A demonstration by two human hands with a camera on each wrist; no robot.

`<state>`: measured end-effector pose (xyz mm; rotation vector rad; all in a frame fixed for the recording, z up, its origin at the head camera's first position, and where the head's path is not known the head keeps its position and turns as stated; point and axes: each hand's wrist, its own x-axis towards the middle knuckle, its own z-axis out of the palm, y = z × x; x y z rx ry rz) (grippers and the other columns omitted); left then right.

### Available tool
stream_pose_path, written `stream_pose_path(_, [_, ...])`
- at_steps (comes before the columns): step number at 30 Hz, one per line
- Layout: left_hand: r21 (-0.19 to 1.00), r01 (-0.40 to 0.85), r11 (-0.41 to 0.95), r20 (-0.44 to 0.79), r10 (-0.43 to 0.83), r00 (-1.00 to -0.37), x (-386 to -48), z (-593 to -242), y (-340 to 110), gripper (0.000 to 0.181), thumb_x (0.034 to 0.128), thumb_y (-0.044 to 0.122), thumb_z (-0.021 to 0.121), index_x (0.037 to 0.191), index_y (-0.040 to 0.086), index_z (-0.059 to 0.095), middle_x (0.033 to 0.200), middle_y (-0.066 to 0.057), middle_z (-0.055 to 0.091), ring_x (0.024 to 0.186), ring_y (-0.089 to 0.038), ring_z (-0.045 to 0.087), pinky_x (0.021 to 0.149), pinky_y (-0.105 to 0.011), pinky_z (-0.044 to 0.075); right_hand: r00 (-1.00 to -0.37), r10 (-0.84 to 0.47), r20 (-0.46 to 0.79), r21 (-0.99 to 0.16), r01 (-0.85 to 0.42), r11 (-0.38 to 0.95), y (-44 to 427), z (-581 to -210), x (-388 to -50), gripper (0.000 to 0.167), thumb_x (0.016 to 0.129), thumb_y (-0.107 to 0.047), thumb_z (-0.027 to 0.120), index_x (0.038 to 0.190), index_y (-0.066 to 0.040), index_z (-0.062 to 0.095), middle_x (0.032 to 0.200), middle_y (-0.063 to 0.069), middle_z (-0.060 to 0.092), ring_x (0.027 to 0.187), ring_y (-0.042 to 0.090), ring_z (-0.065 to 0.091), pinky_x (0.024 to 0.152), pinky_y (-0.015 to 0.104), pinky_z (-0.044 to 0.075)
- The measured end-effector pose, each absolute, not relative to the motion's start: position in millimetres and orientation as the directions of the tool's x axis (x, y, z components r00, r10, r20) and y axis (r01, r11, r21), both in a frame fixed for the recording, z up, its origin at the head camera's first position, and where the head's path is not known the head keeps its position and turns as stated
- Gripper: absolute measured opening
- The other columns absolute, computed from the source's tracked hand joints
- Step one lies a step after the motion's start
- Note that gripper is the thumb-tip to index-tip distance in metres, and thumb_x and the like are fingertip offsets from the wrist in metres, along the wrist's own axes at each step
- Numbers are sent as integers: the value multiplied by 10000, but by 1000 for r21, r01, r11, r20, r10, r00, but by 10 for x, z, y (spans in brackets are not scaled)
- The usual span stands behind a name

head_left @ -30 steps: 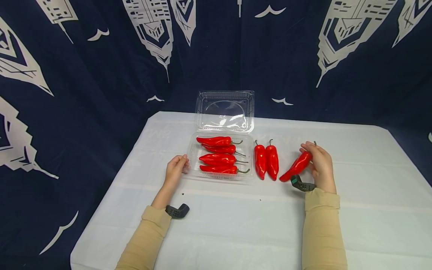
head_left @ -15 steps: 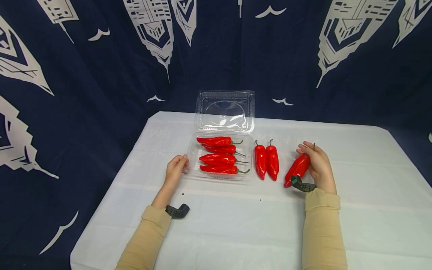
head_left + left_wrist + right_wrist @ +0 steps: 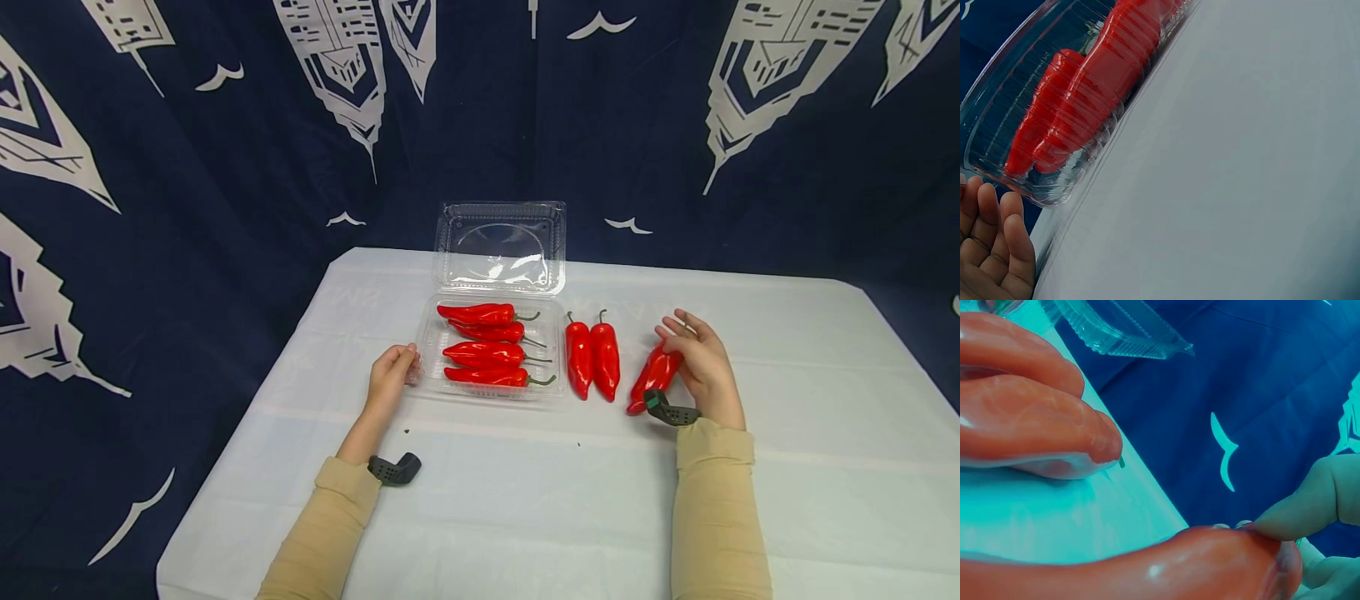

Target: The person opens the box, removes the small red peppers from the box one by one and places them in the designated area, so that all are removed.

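Note:
A clear plastic clamshell container (image 3: 432,343) holds several red peppers (image 3: 483,354), lying crosswise with stems to the right. My left hand (image 3: 390,375) grips its left edge; in the left wrist view the curled fingers (image 3: 1017,244) are at the container's corner. My right hand (image 3: 705,362) holds a separate red pepper (image 3: 652,381) near its stem end, low over the table. In the right wrist view the thumb (image 3: 1307,503) presses on this pepper (image 3: 1154,575), with fingers behind it. The stem is hidden by the hand.
Two more red peppers, one (image 3: 578,360) beside the other (image 3: 604,362), lie just right of the container, stems away from me. The open lid (image 3: 498,250) stands up at the table's back edge. White cloth covers the table (image 3: 525,508); a dark patterned curtain (image 3: 637,150) hangs behind.
In my right hand the pepper has turned more upright, then shifted slightly left, its stem now hidden. Right-hand fingers are spread more. The left hand and container have not moved.

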<state>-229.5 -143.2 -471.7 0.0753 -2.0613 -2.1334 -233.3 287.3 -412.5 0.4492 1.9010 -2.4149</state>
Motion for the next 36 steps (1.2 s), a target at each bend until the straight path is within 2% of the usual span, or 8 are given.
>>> stream_pose_path(4, [994, 102, -28, 96, -165, -982, -2295, -4724, -1424, 227, 959, 153, 538, 802, -10, 560, 701, -2, 544, 592, -71, 503, 527, -173, 443, -956, 176, -235, -937, 175, -302, 2845, -4139, -2352, 757, 876, 117, 481, 1506, -115, 133, 1515, 113, 205, 1314, 190, 348, 824, 150, 463])
stream_pose_path(6, [994, 106, -29, 100, -164, -981, -2294, -4725, -1421, 226, 958, 151, 537, 803, -12, 559, 701, -4, 545, 591, -72, 507, 525, -175, 445, -955, 193, -227, -934, 157, -321, 2825, -4149, -2361, 749, 880, 117, 484, 1505, -117, 144, 1510, 109, 219, 1299, 174, 368, 809, 139, 468])
stream_pose_path(12, [994, 103, -24, 99, -152, -983, -2293, -4715, -1425, 252, 967, 168, 534, 822, -36, 559, 709, -12, 545, 602, -83, 515, 537, -185, 451, -950, 241, -200, -949, 126, -289, 2753, -4191, -2403, 701, 912, 69, 472, 1506, -132, 158, 1511, 106, 244, 1274, 155, 393, 1003, 229, 357])
stream_pose_path(15, [996, 84, -20, 80, -144, -986, -2292, -4702, -1432, 257, 970, 170, 531, 837, -48, 562, 713, -11, 543, 611, -85, 514, 547, -193, 455, -944, 263, -198, -958, 130, -254, 2733, -4215, -2424, 687, 920, 32, 489, 1503, -171, 188, 1504, 103, 267, 1249, 146, 415, 1022, 253, 343])
stream_pose_path(20, [998, 64, -5, 63, -135, -989, -2277, -4646, -1433, 237, 974, 120, 509, 843, -71, 557, 711, -15, 537, 616, -108, 507, 557, -219, 464, -942, 272, -198, -967, 142, -211, 2724, -4229, -2429, 682, 922, -28, 535, 1495, -232, 228, 1485, 119, 299, 1148, 151, 476, 830, 146, 460])
stream_pose_path(23, [998, 59, -2, 58, -137, -989, -2258, -4605, -1425, 230, 973, 102, 505, 835, -75, 555, 707, -22, 534, 617, -116, 506, 560, -223, 465, -946, 262, -193, -969, 142, -200, 2723, -4231, -2428, 696, 913, -65, 580, 1491, -251, 240, 1477, 140, 314, 1068, 129, 515, 718, 120, 462])
stream_pose_path(29, [996, 82, -16, 79, -153, -985, -2280, -4680, -1426, 236, 967, 152, 528, 812, -22, 565, 705, 2, 543, 605, -73, 511, 542, -185, 456, -957, 237, -166, -971, 117, -208, 2713, -4245, -2431, 712, 900, -84, 622, 1488, -240, 253, 1433, 120, 375, 983, 79, 564, 677, 131, 469])
stream_pose_path(36, [997, 81, -12, 78, -151, -985, -2285, -4702, -1433, 255, 972, 172, 526, 832, -38, 561, 714, 1, 542, 612, -77, 513, 545, -190, 455, -952, 280, -123, -989, 96, -110, 2687, -4335, -2494, 708, 888, -124, 649, 1479, -254, 282, 1295, 9, 513, 938, 29, 568, 646, 130, 476])
